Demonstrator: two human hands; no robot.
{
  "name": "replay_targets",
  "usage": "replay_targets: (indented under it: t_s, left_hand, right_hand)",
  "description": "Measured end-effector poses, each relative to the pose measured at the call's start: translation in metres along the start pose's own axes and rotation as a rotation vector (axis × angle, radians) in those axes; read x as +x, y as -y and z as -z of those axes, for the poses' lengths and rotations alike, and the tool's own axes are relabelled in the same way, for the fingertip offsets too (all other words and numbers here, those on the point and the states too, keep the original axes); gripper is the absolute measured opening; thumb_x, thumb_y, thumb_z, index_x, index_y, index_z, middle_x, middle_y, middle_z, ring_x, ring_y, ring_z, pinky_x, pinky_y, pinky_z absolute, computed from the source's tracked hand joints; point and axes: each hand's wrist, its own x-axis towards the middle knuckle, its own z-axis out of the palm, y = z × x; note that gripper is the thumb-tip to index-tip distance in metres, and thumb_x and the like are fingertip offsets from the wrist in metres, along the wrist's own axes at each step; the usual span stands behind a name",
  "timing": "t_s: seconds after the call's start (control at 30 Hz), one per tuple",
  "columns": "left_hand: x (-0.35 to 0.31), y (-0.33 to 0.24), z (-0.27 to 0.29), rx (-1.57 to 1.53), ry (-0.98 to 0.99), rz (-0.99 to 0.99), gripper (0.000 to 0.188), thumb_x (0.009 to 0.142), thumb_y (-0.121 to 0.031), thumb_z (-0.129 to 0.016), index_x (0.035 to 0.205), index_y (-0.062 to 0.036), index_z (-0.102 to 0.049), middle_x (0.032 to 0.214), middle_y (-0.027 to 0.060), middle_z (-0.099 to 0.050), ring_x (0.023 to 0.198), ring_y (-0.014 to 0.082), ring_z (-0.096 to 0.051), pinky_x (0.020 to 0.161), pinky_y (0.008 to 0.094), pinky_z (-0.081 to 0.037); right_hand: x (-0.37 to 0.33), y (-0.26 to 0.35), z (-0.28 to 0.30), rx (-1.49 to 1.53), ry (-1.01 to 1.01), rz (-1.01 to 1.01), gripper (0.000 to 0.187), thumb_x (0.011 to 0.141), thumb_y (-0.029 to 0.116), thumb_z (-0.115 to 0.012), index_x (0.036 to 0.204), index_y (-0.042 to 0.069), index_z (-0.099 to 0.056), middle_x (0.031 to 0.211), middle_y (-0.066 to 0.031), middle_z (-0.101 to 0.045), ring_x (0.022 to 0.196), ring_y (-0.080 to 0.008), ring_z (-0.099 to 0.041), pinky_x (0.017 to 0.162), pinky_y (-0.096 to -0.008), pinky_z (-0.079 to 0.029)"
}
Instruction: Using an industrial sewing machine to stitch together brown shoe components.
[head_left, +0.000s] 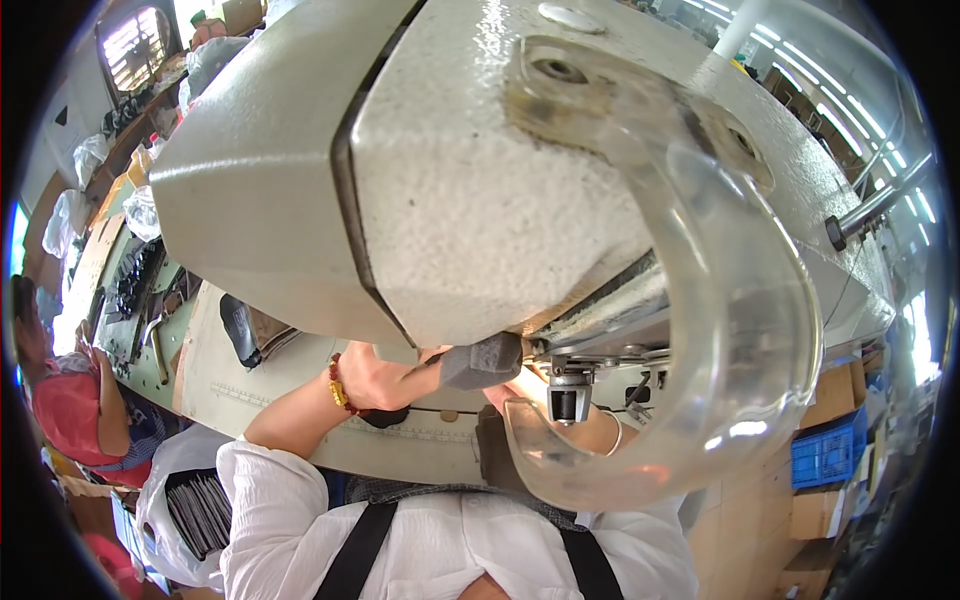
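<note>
A large cream sewing machine head [500, 200] fills the upper middle and hides much of my hands. My left hand [385, 380], with a red and gold bead bracelet, reaches under its lower edge, fingers bent and closed. Soft grey cloth [482, 362] surrounds or sits at its fingertips; whether it is worn or held I cannot tell. My right hand [512, 388] is close by, beside the metal needle-area parts [568, 395], its fingers mostly hidden. A dark grey-brown piece of material [494, 450] hangs below it at the table's near edge.
A clear curved guard [740, 320] arches around my right forearm. On the pale table [220, 350] lie a dark brown pouch-like piece [255, 330] and a ruler strip. At left, a person in red [80, 405] sits near a plastic bag of dark pieces [195, 510]. A blue crate [825, 450] stands right.
</note>
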Motion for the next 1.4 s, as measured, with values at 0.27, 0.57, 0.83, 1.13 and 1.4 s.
replay_targets:
  t_s: [0.27, 0.57, 0.83, 1.13, 1.4]
  left_hand:
    - [0.021, -0.004, 0.028, 0.123, -0.194, -0.084, 0.016, 0.079, -0.004, -0.079, 0.094, -0.0025, -0.075, 0.102, 0.0114, -0.072, 0.091, 0.0319, -0.071, 0.075, 0.0425, -0.060]
    - [0.021, 0.006, 0.014, 0.275, -0.294, -0.175, 0.022, 0.082, -0.012, -0.083, 0.103, -0.0076, -0.078, 0.108, 0.0130, -0.073, 0.092, 0.0296, -0.071, 0.076, 0.0425, -0.060]
    - [0.037, -0.002, 0.017, 0.290, -0.234, -0.237, 0.022, 0.081, -0.014, -0.074, 0.104, -0.0124, -0.074, 0.075, 0.0002, -0.052, 0.065, 0.0162, -0.057, 0.051, 0.0323, -0.045]
    - [0.060, 0.003, 0.012, 0.070, -0.435, -0.326, 0.020, 0.091, -0.009, -0.065, 0.076, -0.0004, -0.055, 0.078, 0.0105, -0.052, 0.064, 0.0262, -0.061, 0.058, 0.0378, -0.053]
    - [0.058, 0.005, -0.005, -0.192, -0.479, -0.062, 0.016, 0.081, -0.014, -0.069, 0.072, -0.0042, -0.059, 0.076, 0.0110, -0.059, 0.065, 0.0322, -0.060, 0.057, 0.0415, -0.049]
  right_hand:
    - [0.004, 0.012, -0.025, 1.519, -0.263, -0.576, 0.048, 0.091, 0.032, -0.065, 0.128, 0.002, -0.063, 0.115, -0.0133, -0.071, 0.101, -0.0321, -0.069, 0.094, -0.0456, -0.050]
    - [0.012, -0.021, -0.048, 2.242, -0.304, -0.947, 0.033, 0.087, 0.013, -0.065, 0.118, 0.001, -0.070, 0.107, -0.0138, -0.073, 0.093, -0.0311, -0.070, 0.086, -0.0436, -0.051]
    - [0.005, -0.017, -0.049, 1.952, -0.266, -1.167, 0.026, 0.084, -0.005, -0.066, 0.108, -0.001, -0.075, 0.100, -0.0142, -0.075, 0.087, -0.0303, -0.071, 0.079, -0.0418, -0.051]
    - [0.013, -0.041, -0.074, 2.193, -0.364, -1.060, 0.034, 0.102, -0.006, -0.042, 0.108, -0.006, -0.075, 0.106, -0.0191, -0.075, 0.097, -0.0339, -0.074, 0.097, -0.0482, -0.057]
    - [0.013, -0.060, -0.073, 2.087, -0.334, -1.043, 0.036, 0.102, -0.004, -0.042, 0.110, 0.001, -0.077, 0.110, -0.0138, -0.077, 0.098, -0.0335, -0.073, 0.093, -0.0466, -0.058]
